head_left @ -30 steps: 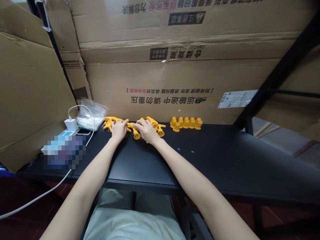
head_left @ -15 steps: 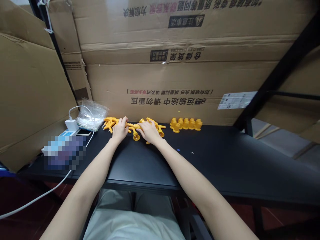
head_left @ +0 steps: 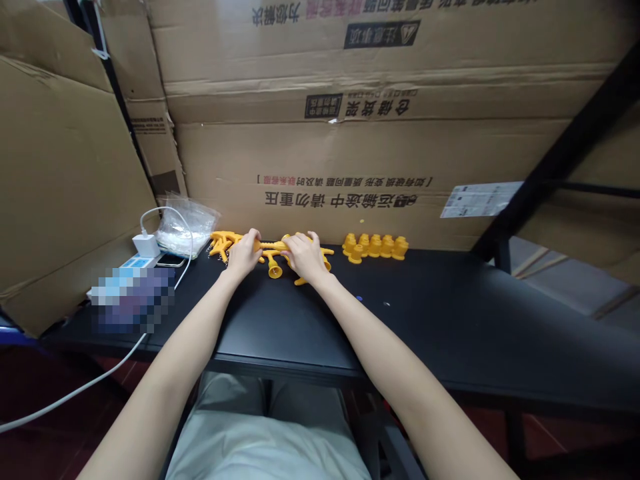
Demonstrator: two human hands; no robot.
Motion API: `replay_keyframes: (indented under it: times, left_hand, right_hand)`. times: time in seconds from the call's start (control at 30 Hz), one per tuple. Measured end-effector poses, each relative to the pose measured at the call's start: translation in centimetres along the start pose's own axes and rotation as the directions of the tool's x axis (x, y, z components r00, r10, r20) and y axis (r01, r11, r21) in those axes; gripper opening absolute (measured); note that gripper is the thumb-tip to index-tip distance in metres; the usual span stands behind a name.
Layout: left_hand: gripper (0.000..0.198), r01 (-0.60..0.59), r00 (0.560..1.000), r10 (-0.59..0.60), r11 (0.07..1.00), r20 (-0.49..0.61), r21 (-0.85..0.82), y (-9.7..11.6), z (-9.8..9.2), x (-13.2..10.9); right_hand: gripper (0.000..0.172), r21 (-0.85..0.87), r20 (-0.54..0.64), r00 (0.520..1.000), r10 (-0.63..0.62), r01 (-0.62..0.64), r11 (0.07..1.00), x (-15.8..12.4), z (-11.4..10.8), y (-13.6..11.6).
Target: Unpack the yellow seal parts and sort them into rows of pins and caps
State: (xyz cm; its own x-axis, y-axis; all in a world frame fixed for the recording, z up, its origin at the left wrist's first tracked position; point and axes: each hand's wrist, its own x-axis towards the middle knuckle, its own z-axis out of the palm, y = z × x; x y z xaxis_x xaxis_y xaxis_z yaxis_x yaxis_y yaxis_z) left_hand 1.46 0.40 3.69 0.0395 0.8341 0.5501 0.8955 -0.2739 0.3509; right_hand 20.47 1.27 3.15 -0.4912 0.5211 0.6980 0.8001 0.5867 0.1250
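My left hand (head_left: 245, 256) has its fingers closed around the left part of a yellow plastic branch-shaped piece (head_left: 273, 246). On the right, my right hand (head_left: 306, 257) grips the same piece from above, hiding part of it. Below it, between my hands, is a yellow bell-shaped cup (head_left: 275, 269) with its opening towards me. Yellow branched pieces (head_left: 220, 245) with small metal bits lie in a pile left of my left hand. More yellow parts stick out around my right hand, partly covered by it.
Several yellow stepped cups (head_left: 374, 247) stand grouped at the back right. A clear plastic bag (head_left: 186, 227), a white charger (head_left: 146, 245), a power strip (head_left: 138, 262) and a phone (head_left: 170, 261) lie at left. A cardboard wall (head_left: 320, 153) backs the black table (head_left: 450, 320).
The view has shifted slightly. The yellow piece between my hands now looks straighter and more level, and my right hand's fingers have shifted on it. Both hands keep hold.
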Motion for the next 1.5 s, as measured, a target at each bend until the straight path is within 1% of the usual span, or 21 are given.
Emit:
replay_keyframes:
  times: [0.27, 0.5, 0.63, 0.77, 0.97, 1.03, 1.2, 1.3, 1.4, 1.5]
  left_hand:
    - [0.024, -0.039, 0.999, 0.039, 0.999, -0.017, 0.009, 0.8, -0.4, 0.2]
    - [0.030, -0.014, 0.997, 0.013, 1.000, -0.081, -0.018, 0.8, -0.1, -0.5]
    - [0.032, 0.009, 0.998, -0.011, 0.999, -0.055, -0.036, 0.6, -0.1, -0.5]
    - [0.032, 0.022, 0.999, -0.024, 0.998, -0.029, -0.061, 0.4, -0.1, -0.1]
    - [0.032, 0.038, 0.998, -0.047, 0.987, -0.050, -0.156, 0.5, -0.1, 0.2]
    - [0.033, 0.069, 0.996, -0.077, 0.976, -0.034, -0.205, 0.5, -0.1, 0.3]
    - [0.035, 0.203, 0.979, -0.188, 0.917, 0.077, -0.342, 0.0, 0.4, 0.5]
    - [0.036, 0.231, 0.973, -0.210, 0.887, 0.098, -0.400, -0.2, 0.8, 0.6]
    - [0.035, 0.231, 0.973, -0.218, 0.888, 0.078, -0.398, -0.1, 0.7, 0.5]
    - [0.032, 0.168, 0.983, -0.181, 0.933, -0.011, -0.318, 0.4, 0.4, 0.1]
  right_hand:
    - [0.024, -0.048, -0.035, 0.999, -0.009, 0.007, 0.999, 0.1, -0.9, 0.8]
    - [0.025, 0.024, 0.007, 0.999, -0.032, 0.032, 0.999, 0.1, -1.0, 1.0]
    - [0.023, 0.016, 0.047, 0.999, -0.009, 0.008, 1.000, 0.1, -0.6, 0.8]
    - [0.020, 0.001, 0.072, 0.997, 0.002, -0.002, 1.000, 0.2, -0.8, 0.5]
    - [0.019, -0.056, 0.076, 0.997, 0.008, -0.003, 0.998, 0.4, -1.3, 0.0]
    - [0.018, -0.075, 0.069, 0.998, 0.003, 0.002, 0.997, 0.5, -1.3, 0.0]
    - [0.017, -0.122, 0.042, 0.999, -0.015, 0.020, 0.992, 0.2, -0.8, -0.1]
    - [0.021, -0.131, 0.034, 0.999, -0.030, 0.034, 0.991, 0.1, -0.6, -0.1]
    - [0.019, -0.122, 0.032, 0.999, -0.041, 0.045, 0.991, 0.1, -0.7, -0.1]
    - [0.016, -0.090, 0.046, 0.998, -0.049, 0.053, 0.995, 0.2, -0.7, 0.1]
